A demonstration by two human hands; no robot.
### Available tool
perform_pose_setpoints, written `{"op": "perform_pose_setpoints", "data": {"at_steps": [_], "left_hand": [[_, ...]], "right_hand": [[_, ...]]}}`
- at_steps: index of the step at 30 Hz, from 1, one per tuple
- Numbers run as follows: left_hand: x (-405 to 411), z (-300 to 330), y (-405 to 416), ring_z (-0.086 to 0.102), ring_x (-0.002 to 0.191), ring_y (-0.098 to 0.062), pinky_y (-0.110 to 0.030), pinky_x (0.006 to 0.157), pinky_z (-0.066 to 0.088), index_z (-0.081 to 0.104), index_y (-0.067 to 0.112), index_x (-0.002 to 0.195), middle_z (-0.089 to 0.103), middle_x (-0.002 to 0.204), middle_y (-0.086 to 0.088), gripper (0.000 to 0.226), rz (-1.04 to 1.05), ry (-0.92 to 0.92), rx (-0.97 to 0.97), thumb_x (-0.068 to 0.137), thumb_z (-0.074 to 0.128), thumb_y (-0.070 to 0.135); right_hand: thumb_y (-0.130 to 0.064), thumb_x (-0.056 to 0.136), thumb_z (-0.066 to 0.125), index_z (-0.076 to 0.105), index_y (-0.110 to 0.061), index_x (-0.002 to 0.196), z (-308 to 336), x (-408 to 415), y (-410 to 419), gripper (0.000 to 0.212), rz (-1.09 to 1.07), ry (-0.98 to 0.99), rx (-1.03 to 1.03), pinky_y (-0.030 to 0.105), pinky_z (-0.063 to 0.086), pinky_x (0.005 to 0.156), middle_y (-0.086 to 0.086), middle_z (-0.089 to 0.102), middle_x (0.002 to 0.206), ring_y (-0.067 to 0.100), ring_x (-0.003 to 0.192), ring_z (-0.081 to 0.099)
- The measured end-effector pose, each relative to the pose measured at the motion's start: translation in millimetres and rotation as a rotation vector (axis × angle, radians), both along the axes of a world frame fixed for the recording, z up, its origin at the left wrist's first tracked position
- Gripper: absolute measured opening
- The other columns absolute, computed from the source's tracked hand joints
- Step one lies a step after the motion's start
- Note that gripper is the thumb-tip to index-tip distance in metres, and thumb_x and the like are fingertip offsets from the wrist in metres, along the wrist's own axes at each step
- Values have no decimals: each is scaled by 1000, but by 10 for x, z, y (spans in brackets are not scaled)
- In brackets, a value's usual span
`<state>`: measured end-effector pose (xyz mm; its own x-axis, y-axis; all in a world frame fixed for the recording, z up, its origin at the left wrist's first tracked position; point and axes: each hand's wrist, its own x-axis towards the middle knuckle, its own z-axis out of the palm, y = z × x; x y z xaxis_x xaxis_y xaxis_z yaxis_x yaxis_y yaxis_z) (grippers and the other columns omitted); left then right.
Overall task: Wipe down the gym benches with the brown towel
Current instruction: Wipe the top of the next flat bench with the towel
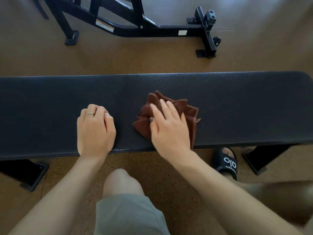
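**Towel under the right hand on the padded desk**

While the left hand rests curled and holding nothing on the long black padded desk, the right hand lays spread, nearly straight fingers on the crumpled brown cloth towel, right of centre near the near edge.

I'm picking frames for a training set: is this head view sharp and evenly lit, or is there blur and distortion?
Head view: wide-angle bending curves the bench edges; corners darken; the right hand on the brown towel is motion-blurred, the left hand crisp; soft sheen along the far bench edge; the lower right corner is smeared.
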<state>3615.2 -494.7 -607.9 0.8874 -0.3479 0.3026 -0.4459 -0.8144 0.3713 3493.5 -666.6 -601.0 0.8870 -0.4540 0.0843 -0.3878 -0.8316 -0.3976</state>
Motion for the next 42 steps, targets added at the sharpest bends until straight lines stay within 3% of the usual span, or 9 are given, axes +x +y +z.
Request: {"op": "perform_pose_setpoints", "data": {"at_steps": [3, 5, 7, 11, 19, 26, 30, 33, 42], "left_hand": [[5, -6, 7, 54, 92, -27, -45, 79, 47, 64, 5, 91, 61, 101, -11, 37, 3, 6, 1, 101, 33, 21], [15, -9, 6, 54, 91, -27, -46, 79, 48, 65, 5, 91, 61, 101, -10, 37, -3, 16, -13, 102, 33, 21], [16, -16, 7, 54, 91, -27, -47, 78, 50, 65, 5, 91, 62, 101, -10, 38, -1, 19, -30, 101, 32, 21], [22, -26, -7, 54, 88, -24, -46, 77, 50, 63, 5, 90, 62, 97, -9, 37, 19, 16, -57, 101, 31, 22], [40, -51, 20, 48, 82, -24, -46, 74, 44, 54, 7, 86, 55, 89, -8, 29, 22, -5, -106, 101, 32, 18], [28, -43, 64, 50, 84, -22, -39, 73, 45, 58, 8, 86, 58, 91, -7, 31, 8, 22, -129, 99, 31, 20], [18, -26, 48, 51, 82, -22, -43, 73, 48, 58, 8, 85, 57, 90, -6, 33, -4, 25, -136, 99, 30, 20], [16, -38, 31, 51, 82, -22, -42, 73, 49, 58, 8, 85, 58, 90, -6, 34, 1, 13, -128, 100, 30, 21], [17, -40, 67, 52, 86, -21, -41, 77, 48, 60, 7, 89, 59, 93, -8, 33, -27, 19, -117, 101, 32, 20]], "right_hand": [[-42, 110, 32, 43, -33, 155, 5, -122, -34, 47, 187, -8, -1, 40, 10, 123, -5, 34, 166, 16, 157, 21], [-40, 107, 33, 51, -32, 150, -30, 27, -414, 47, 203, -35, -32, 45, 26, 122, -2, 42, 162, 18, 153, 31], [-37, 104, 36, 58, -26, 144, -65, 329, -930, 48, 18, -90, -53, 52, 37, 118, 6, 50, 156, 26, 147, 42], [-39, 107, 28, 54, -21, 146, -49, 967, -1446, 49, -318, 26, 1, 55, 26, 122, 5, 53, 152, 26, 144, 40], [-42, 106, 37, 55, -26, 145, -54, 1759, 63, 45, 194, -40, -53, 51, 29, 119, -1, 52, 153, 21, 142, 42], [-44, 103, 42, 61, -27, 140, -117, 1245, -822, 45, 102, -124, -13, 43, 43, 109, 3, 61, 141, 25, 133, 53], [-44, 106, 35, 53, -22, 149, -100, 775, -1570, 52, -245, -52, 6, 47, 33, 119, 8, 53, 151, 27, 143, 43], [-43, 106, 31, 44, -24, 155, -91, 738, -1222, 54, -338, 22, 14, 56, 23, 124, 8, 38, 163, 26, 154, 27], [-50, 108, 24, 43, -36, 154, -66, -17, 384, 51, 30, -2, -20, 41, 10, 123, -5, 35, 166, 19, 157, 24]]}}
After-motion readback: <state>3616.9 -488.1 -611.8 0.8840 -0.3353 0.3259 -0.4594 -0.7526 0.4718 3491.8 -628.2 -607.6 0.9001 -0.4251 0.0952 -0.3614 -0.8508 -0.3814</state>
